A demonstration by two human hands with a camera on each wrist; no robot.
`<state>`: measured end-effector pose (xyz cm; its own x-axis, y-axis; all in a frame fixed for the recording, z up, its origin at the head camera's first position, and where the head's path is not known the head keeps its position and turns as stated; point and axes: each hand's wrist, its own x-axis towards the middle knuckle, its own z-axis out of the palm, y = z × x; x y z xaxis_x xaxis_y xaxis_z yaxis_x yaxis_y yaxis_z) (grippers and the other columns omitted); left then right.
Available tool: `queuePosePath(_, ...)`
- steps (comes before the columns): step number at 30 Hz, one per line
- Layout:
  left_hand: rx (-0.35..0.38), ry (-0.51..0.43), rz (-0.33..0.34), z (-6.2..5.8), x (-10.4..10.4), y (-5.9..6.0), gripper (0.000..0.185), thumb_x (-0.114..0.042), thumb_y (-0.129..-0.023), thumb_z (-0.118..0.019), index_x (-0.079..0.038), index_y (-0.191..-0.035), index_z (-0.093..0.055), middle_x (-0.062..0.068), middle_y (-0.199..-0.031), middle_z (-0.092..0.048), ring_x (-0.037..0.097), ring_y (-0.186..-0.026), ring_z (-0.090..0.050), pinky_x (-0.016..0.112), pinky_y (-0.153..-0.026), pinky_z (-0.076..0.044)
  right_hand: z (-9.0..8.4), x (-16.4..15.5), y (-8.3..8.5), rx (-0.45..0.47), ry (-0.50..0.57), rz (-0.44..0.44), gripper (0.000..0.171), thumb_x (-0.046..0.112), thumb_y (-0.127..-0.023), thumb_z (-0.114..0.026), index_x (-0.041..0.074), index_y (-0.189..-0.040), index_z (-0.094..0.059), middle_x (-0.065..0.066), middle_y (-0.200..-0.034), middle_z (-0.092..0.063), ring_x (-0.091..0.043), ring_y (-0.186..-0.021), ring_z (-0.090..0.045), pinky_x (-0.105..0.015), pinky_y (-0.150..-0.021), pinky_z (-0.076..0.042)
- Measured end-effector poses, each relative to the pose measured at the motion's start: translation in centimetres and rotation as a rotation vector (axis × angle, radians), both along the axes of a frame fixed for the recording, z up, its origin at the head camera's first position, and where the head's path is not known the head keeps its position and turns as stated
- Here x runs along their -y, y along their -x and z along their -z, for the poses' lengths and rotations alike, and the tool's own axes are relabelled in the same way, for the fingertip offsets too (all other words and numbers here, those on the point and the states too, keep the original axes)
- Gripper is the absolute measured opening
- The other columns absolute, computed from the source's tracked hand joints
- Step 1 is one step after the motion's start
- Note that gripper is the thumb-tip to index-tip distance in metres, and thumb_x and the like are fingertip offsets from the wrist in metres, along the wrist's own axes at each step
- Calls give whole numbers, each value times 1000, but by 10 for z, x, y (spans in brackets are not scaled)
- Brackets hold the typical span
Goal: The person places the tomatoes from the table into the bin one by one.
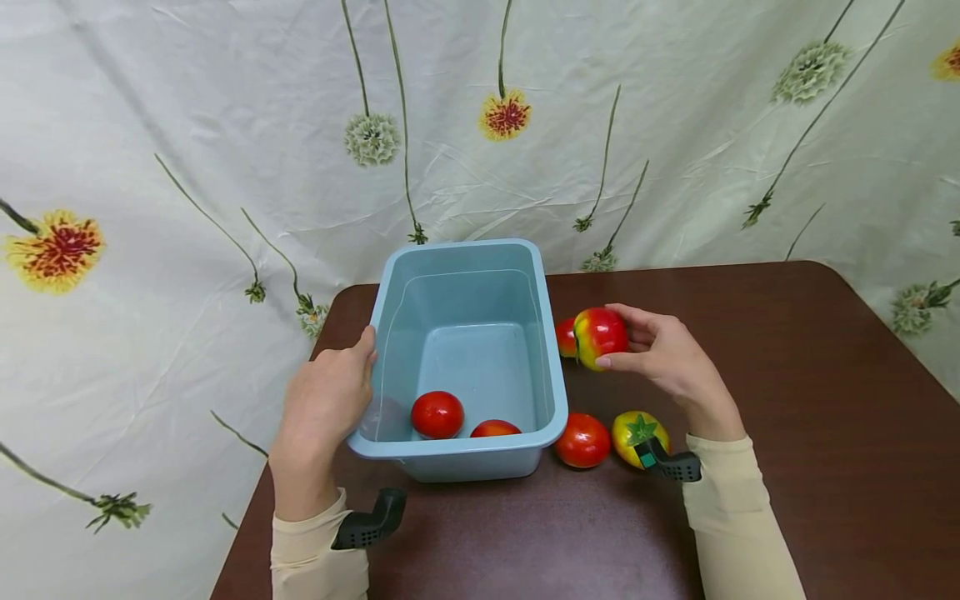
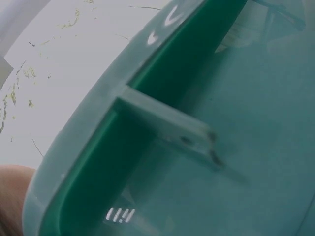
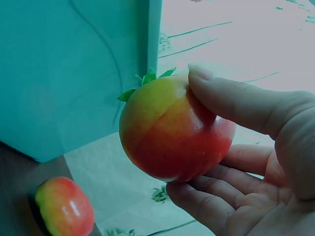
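The tomato, right of centre in the head view, is pinched by the right hand, while the tub is gripped at its left rim by the left hand, presumably for steadiness.

The left hand is cropped by the left wrist view's edge.
In the head view, the orange-red tomato is partly covered by the bin, the rear tomato by the held tomato, and the yellow tomato by a black wrist device.
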<state>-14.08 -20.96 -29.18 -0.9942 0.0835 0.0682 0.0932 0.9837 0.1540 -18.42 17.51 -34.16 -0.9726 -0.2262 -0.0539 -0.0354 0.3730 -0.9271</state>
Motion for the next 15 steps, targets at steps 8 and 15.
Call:
queuePosePath(8,-21,7,7,0,1,0,46,-16,-100,-48,-2,-144,-43,26,-97,-68,35,-68,-63,48,-58,-53,-12,0,-11,-71,27,25,73,22,-82,-79,11,-146,-43,-16,-136,-55,-32,-114,-60,-21,-81,-55)
queuePosePath(15,-26,6,9,1,1,0,46,-16,-100,-48,-1,-144,-43,27,-102,-68,37,-71,-64,50,-61,-53,-19,1,-17,-107,64,26,73,20,-83,-78,11,-146,-43,-15,-137,-55,-26,-112,-60,-22,-82,-55)
